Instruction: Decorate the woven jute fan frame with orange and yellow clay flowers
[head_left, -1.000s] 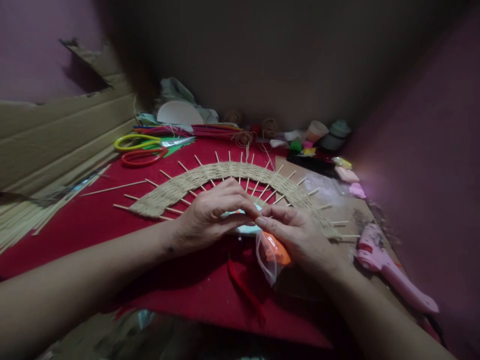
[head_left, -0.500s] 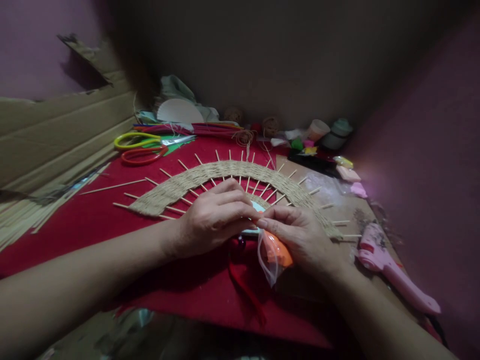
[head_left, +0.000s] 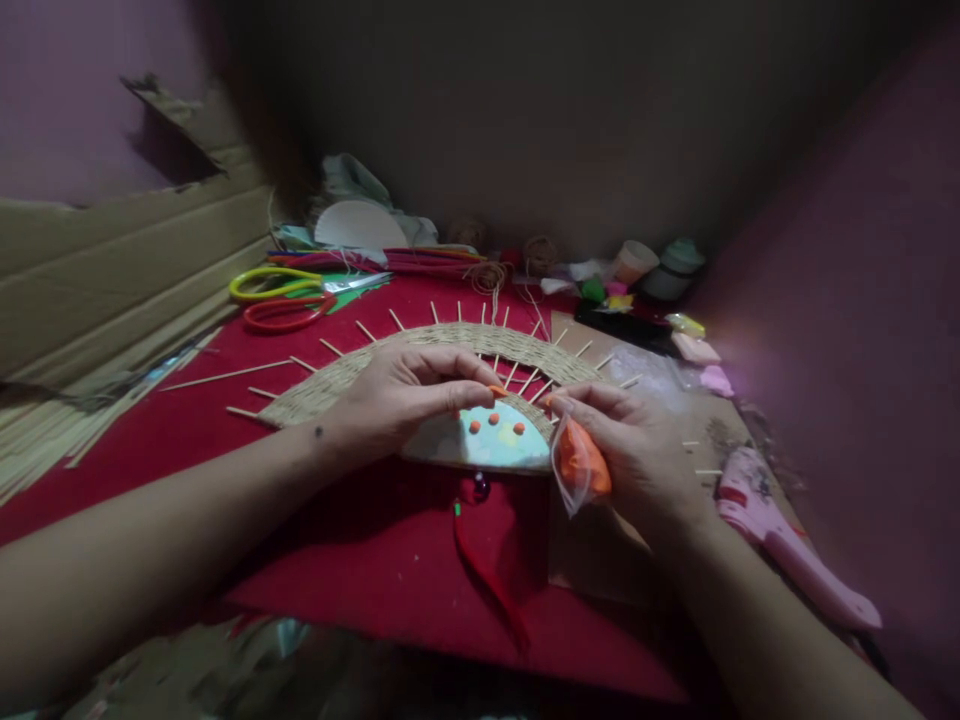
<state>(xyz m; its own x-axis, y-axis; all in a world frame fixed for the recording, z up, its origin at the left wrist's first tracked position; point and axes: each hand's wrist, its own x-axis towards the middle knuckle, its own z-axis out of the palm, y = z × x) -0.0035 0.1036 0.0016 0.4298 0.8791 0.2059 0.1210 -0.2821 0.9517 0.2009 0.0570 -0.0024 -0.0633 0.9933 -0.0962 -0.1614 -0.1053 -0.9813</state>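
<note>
Between the thumb and fingertips of my left hand (head_left: 427, 385) is a small piece of orange clay (head_left: 497, 391). My right hand (head_left: 637, 440) grips a clear plastic bag (head_left: 568, 478) with a larger lump of orange clay (head_left: 583, 462) inside. Below my fingers lies a pale blue half-round panel (head_left: 491, 452) bearing several small orange dots (head_left: 494, 419). Around it fans a woven arch (head_left: 457, 338) on thin sticks, partly hidden by my hands. A dark shiny bead (head_left: 481, 487) and a red tassel (head_left: 487, 575) lie at the panel's straight lower edge.
Scissors (head_left: 300, 298) with yellow and red handles lie at the back left, near loose sticks (head_left: 97, 420) and cardboard (head_left: 135, 250). On the right is a pink glue gun (head_left: 795, 545). Twine balls (head_left: 540, 252) and a small cup (head_left: 636, 260) line the back of the red cloth (head_left: 360, 560).
My hands have drawn apart, the left now with a small piece of orange clay and the right with the bag. The blue panel and its orange dots have come into view.
</note>
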